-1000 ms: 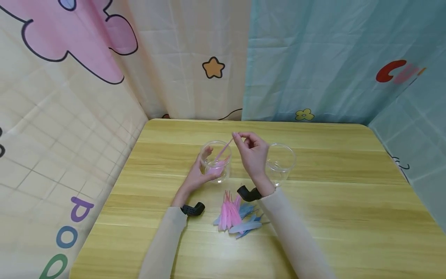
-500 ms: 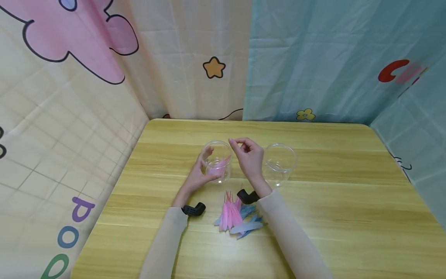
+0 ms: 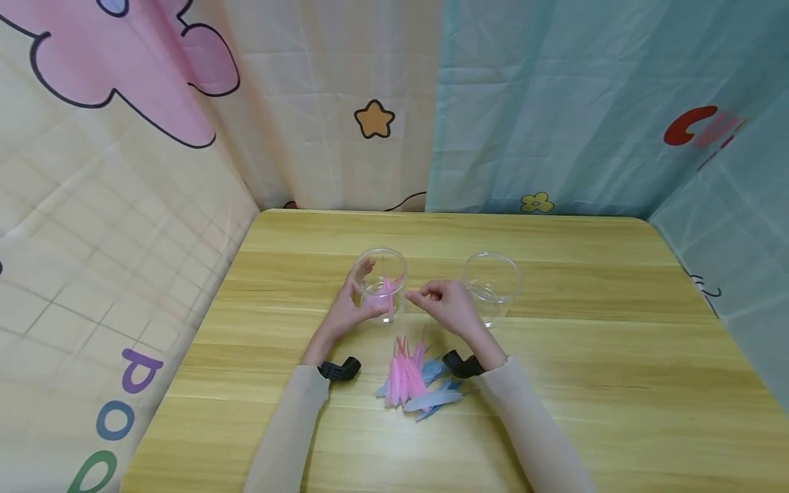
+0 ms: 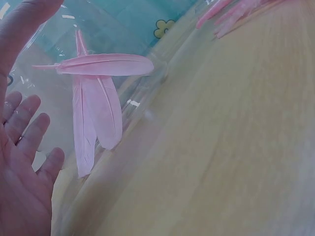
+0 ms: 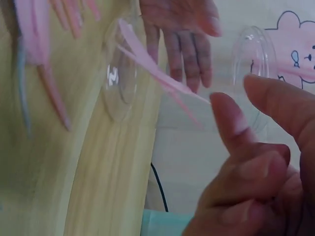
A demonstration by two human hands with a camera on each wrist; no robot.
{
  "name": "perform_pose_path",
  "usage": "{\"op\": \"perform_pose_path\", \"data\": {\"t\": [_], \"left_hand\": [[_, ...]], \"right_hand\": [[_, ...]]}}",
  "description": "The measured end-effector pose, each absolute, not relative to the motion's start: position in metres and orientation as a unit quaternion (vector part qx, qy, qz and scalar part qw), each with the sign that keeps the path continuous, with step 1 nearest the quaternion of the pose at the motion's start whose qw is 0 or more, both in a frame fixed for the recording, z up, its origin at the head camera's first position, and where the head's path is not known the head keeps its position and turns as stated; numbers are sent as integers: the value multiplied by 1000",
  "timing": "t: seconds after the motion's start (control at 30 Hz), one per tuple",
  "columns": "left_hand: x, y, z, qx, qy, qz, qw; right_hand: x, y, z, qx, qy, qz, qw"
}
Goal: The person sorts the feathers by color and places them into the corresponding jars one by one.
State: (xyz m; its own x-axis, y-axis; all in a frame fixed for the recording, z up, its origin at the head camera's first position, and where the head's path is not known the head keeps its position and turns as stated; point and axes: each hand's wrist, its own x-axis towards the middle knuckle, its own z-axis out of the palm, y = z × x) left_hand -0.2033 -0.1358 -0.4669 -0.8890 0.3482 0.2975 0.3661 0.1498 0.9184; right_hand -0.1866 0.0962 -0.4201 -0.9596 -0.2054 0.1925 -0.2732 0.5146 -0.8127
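The R hand (image 3: pixel 448 301) has its grip free: in the right wrist view, thumb and index finger are apart w/ nothing between them that I can see. It is just to the right of the held cup (image 3: pixel 398 301), lower than its rim. The L hand (image 3: pixel 345 311) has its grip around this cup, thumb on the near side.

What changed: abt 1 sec ago the R hand was pinching a pink feather over the cup's mouth. Now this hand is down beside the cup, and a pink feather stands nearly upright inside. So, I judge, the feather was let go and the cup has gained one. The left wrist view shows at least three pink feathers (image 4: pixel 106 65) in the cup, one of them across the others.

Nearer to the person than the cup, slightly to its right, is the pile: loose pink feathers (image 3: pixel 403 383), w/ blue feathers (image 3: pixel 434 370) beside and partly under them. So quite some feathers remain outside the cup. To the cup's right, partly behind the R hand, is the second cup (image 3: pixel 493 287). All is on the desk (image 3: pixel 585 363); beyond the cup, well apart, hangs a curtain (image 3: pixel 345 164).
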Motion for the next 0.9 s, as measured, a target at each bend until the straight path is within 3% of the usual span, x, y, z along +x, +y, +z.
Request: {"op": "perform_pose_path", "data": {"t": [0.13, 0.33, 0.53, 0.9], "left_hand": [[-202, -136, -466, -231, -759, -608, 6], [-201, -136, -465, -226, -762, -606, 4], [-202, -134, -464, -229, -763, -605, 4], [-201, -134, -464, -222, -760, -611, -3]], "right_hand": [[-183, 103, -428, 151, -921, 355, -54], [-177, 101, -437, 146, -952, 229, -141], [-172, 94, -443, 133, -962, 187, -145], [-170, 93, -450, 107, -936, 290, -165]]}}
